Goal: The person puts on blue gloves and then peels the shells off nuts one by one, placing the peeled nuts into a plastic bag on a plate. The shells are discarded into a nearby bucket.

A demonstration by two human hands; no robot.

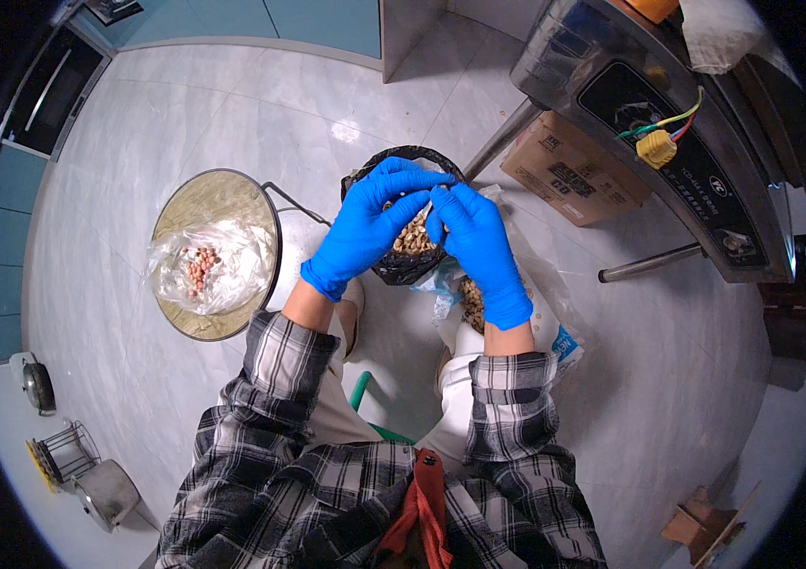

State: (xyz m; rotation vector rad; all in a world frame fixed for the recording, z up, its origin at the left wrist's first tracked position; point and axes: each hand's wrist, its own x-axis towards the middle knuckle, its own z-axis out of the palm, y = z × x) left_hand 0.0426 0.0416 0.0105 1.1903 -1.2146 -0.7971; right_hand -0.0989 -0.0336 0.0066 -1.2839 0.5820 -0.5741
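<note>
My left hand [381, 220], in a blue glove, has thumb and index fingertips drawn together. Its tips meet those of my right hand [477, 245], also blue-gloved; anything small between them is hidden by the fingers. Both hands are above a bin lined with a black plastic bag [410, 274], which holds a heap of peanut shells [415, 238]. Partly under my right wrist lies a plastic bag [548, 313] with unshelled peanuts [472, 302]. To the left, pink shelled peanuts [201, 272] sit in a clear plastic bag [243, 263] on a round stool [218, 192].
A metal appliance on legs [652, 142] stands at right, with a yellow connector and wires [657, 149] hanging off it. Beneath is a cardboard box [566, 171]. Blue cabinets [324, 25] line the far side. A metal pot [107, 494] stands at lower left.
</note>
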